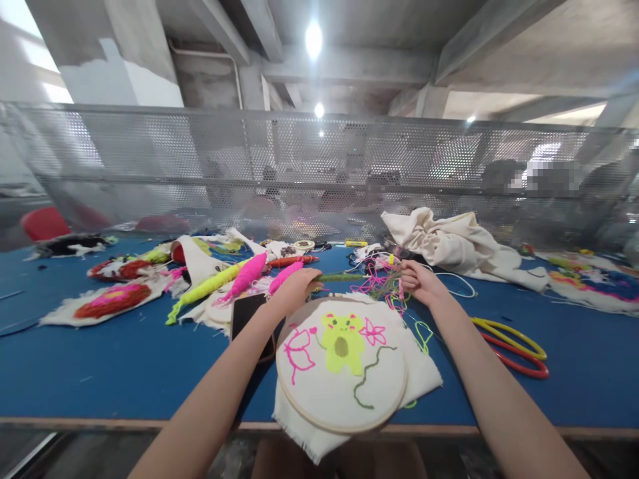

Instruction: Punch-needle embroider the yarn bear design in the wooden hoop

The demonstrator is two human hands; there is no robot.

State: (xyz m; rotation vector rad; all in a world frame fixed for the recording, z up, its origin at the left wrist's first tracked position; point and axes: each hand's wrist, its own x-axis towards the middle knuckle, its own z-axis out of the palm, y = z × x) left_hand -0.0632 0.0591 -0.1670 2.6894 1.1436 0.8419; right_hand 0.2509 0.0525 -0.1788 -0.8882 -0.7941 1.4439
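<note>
From my remote seat I noted the left hand with fingers curled in on the green yarn. The yarn ran across to the right hand, whose fingers were pinched together, apparently on the same yarn; the exact strands were too small to tell. Holding it at both sides probably kept it straight and clear of the pink tangle between and beyond the fingers.

Nearer the body than both hands, the hoop sat at the desk edge, cloth stretched inside it, likely for a flat face within easy reach. On it: a lime bear, pink outlines, and a dark green line, close in colour to the yarn.

Left of the left fingers lay pink skeins and a yellow skein, handy by my reckoning. A phone, or something like it, lay partly under that forearm. Right of the right fingers: a yellow ring overlapping a red ring, probably put there as spares.

Brands, labels, writing: I could read none.
</note>
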